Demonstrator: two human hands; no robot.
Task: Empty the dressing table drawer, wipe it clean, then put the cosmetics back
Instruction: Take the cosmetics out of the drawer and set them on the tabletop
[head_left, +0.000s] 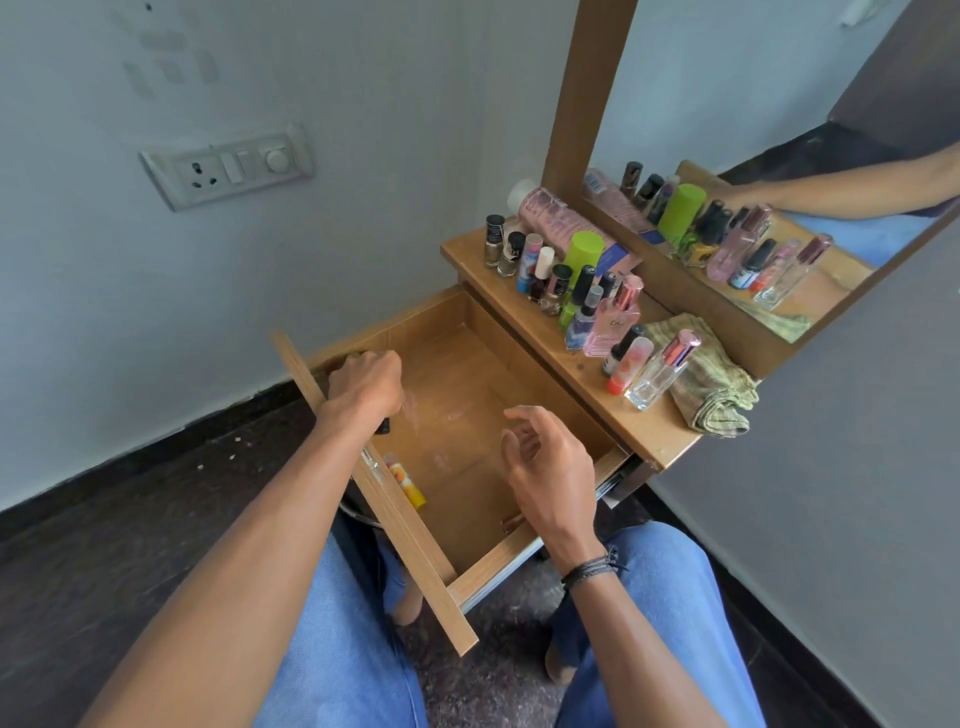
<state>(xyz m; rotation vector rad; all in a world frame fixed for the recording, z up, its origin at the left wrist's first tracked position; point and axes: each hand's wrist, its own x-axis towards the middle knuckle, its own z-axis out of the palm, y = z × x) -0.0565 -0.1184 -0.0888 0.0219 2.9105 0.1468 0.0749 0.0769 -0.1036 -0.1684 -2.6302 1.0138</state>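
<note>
Left hand (366, 382) grips the open drawer's (467, 571) corner; right hand (550, 467) hovers open above it.

left hand (366, 384) fingers curled unseen, dark item (383, 426) mostly hidden

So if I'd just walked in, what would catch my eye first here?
Probably the crowd of small bottles on the dressing table top, beside a folded green cloth. Below it, the open drawer is nearly empty, with an orange tube by its front. The left hand reaches inside; the right hand hovers open.
</note>
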